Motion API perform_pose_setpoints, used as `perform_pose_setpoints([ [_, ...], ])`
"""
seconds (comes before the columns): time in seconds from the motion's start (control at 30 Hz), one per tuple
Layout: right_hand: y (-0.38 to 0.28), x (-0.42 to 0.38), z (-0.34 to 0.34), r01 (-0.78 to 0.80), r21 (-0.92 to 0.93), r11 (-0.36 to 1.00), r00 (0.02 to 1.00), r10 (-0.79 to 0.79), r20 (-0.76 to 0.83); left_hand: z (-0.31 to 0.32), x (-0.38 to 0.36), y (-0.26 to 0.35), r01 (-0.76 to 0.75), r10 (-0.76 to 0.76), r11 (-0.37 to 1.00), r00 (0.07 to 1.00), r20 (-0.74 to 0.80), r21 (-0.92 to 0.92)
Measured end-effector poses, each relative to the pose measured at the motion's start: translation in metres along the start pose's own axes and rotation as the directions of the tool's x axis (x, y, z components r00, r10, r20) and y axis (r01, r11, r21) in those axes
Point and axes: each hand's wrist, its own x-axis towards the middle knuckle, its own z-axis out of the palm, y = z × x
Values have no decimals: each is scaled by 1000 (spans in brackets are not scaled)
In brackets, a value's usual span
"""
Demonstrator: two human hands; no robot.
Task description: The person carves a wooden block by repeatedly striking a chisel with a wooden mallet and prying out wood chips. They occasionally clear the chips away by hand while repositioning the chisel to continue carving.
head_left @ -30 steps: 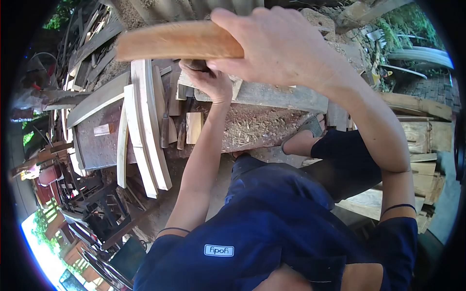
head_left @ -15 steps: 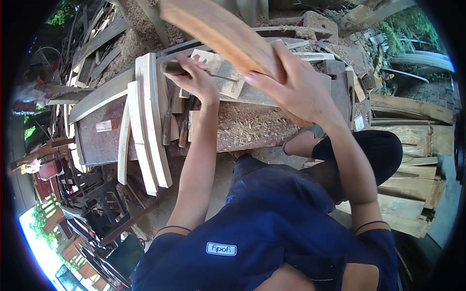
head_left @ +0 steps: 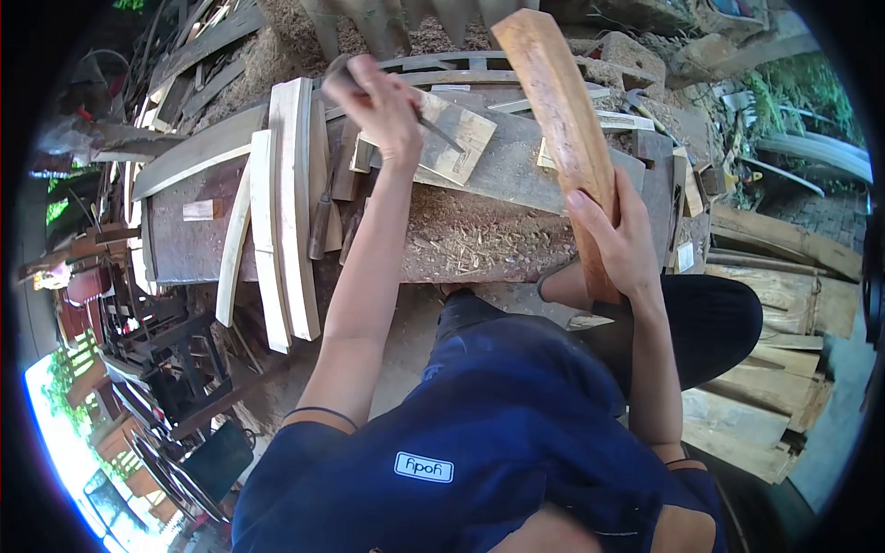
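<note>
My left hand is closed around the wooden handle of a chisel, slightly blurred by motion. The thin metal blade slants down to the right, its tip over a pale flat wooden block that bears a small dark mark. In my right hand is a thick, curved brown piece of wood, gripped near its lower half with the thumb on its face. Its upper end leans left above the bench; the lower end hangs by my knee. Beneath the pale block lies a wider grey board.
Long curved wooden strips lie across the left of the bench, beside a wooden-handled tool. Wood shavings cover the bench's near side. Stacked planks lie on the right, and a hammer rests at the back right.
The curved wood has swung from a slant over the block to a steeper angle on the right, its lower end dropping. My left hand has risen slightly with the chisel.
</note>
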Motion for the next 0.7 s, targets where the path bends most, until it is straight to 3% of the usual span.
perform_pose_setpoints([
  [0.03, 1, -1, 0, 5, -4, 1000, 1000, -5, 11, 8, -2, -2, -85, 85, 996, 992, 94, 3],
  [0.07, 4, -2, 0, 15, 13, 1000, 1000, -14, -14, 14, -6, -3, -90, 89, 996, 993, 81, 4],
  [0.13, 5, -2, -2, 29, 27, 999, 999, -29, -30, 23, -12, -2, -172, 139, 978, 959, 247, 116],
  [0.23, 5, -4, -5, 11, 41, 999, 999, -10, -36, 25, -14, 0, -207, 144, 968, 924, 355, 146],
  [0.27, 5, -4, -6, 7, 27, 1000, 999, -6, -36, 26, -17, 1, -115, 71, 988, 933, 353, 104],
  [0.37, 5, -5, -8, -5, 44, 999, 999, 6, -35, 27, -20, 1, -64, 20, 991, 940, 340, 120],
  [0.43, 5, -3, -8, -3, 71, 998, 1000, 4, -23, 30, -24, 3, -103, 64, 989, 948, 313, 111],
  [0.5, 4, -3, -10, 9, 62, 998, 998, -5, -64, 34, -40, 9, -63, -67, 939, 931, 358, 338],
  [0.57, 12, -3, -15, -10, 77, 997, 996, 17, -90, 50, -60, 3, -100, 56, 993, 867, 496, 63],
  [0.63, 21, -2, -20, -30, 94, 995, 994, 40, -106, 51, -79, 2, -224, -27, 925, 767, 642, 306],
  [0.7, 21, -2, -24, -14, 184, 983, 962, 64, -266, 55, -96, 3, -387, 29, 861, 686, 727, 331],
])
